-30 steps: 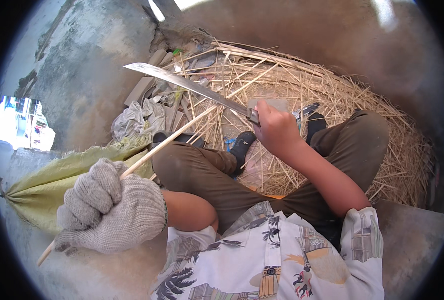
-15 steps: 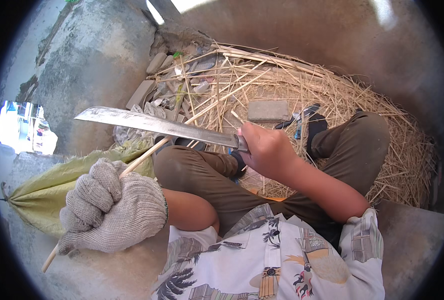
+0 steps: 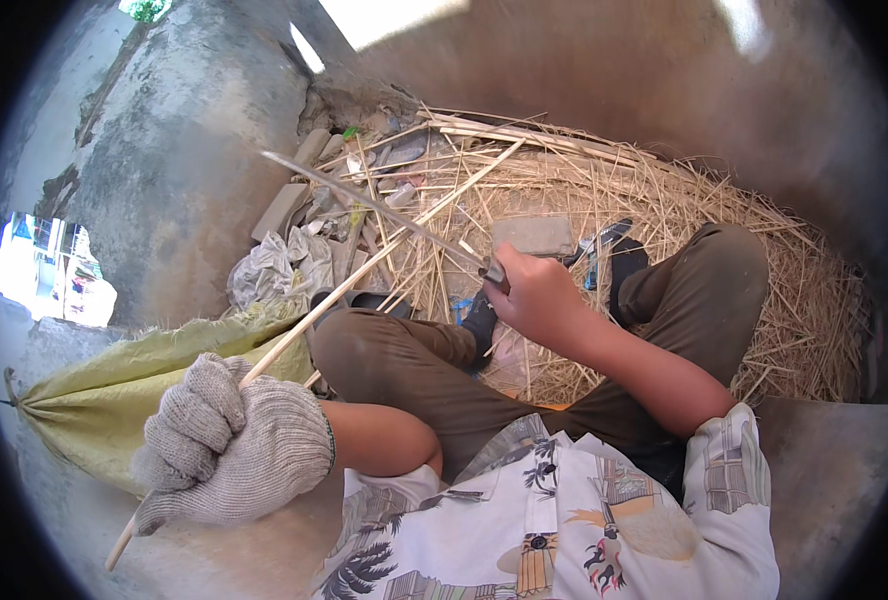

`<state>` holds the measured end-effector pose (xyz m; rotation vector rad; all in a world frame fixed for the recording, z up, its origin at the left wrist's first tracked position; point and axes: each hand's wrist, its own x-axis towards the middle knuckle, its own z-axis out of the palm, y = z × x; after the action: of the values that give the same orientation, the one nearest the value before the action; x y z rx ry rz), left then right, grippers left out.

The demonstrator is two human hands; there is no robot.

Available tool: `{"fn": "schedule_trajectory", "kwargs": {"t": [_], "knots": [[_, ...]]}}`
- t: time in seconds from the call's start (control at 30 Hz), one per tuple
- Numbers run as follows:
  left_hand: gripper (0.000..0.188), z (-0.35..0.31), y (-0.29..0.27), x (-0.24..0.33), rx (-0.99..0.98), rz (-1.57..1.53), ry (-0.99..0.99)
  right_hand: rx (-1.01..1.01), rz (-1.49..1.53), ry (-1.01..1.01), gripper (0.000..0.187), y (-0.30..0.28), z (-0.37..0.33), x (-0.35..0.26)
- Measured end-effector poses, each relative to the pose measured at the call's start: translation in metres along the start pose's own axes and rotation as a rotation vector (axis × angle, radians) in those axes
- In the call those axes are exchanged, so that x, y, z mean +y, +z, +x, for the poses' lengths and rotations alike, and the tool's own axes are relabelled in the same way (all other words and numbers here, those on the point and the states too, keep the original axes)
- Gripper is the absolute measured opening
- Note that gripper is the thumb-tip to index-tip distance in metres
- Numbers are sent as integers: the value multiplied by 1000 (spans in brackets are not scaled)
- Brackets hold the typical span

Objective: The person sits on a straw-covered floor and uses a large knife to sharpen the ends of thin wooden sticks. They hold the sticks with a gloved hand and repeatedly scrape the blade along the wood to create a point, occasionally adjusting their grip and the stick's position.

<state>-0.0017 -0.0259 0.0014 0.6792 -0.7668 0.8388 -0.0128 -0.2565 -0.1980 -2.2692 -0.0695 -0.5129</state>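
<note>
Grey-gloved left fingers clench a partly hidden stick; right fingers clasp a knife, mostly hiding its handle.

"How is the left hand held?"

"It is curled in a tight fist, and the thumb is pointed down and to the left. It is covered by a grey glove."

"And the right hand?"

"It is left bare, with the fingers folded in. The right forearm is stretched forward and turned inward."

"And the legs?"

"They are bent, with the knees spread wide."
</note>
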Motion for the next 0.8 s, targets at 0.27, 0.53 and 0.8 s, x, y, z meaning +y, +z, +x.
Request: {"fn": "schedule_trajectory", "kwargs": {"t": [0.27,0.53,0.8], "knots": [[61,1,2,-5,-196,-255,-6,67,-67,-51,29,-6,3,11],[59,-10,8,-42,-370,-182,-32,33,3,-163,27,-12,-10,-12],[57,-17,14,-19,-395,-226,143,40,31,76,23,-8,3,1]]}}
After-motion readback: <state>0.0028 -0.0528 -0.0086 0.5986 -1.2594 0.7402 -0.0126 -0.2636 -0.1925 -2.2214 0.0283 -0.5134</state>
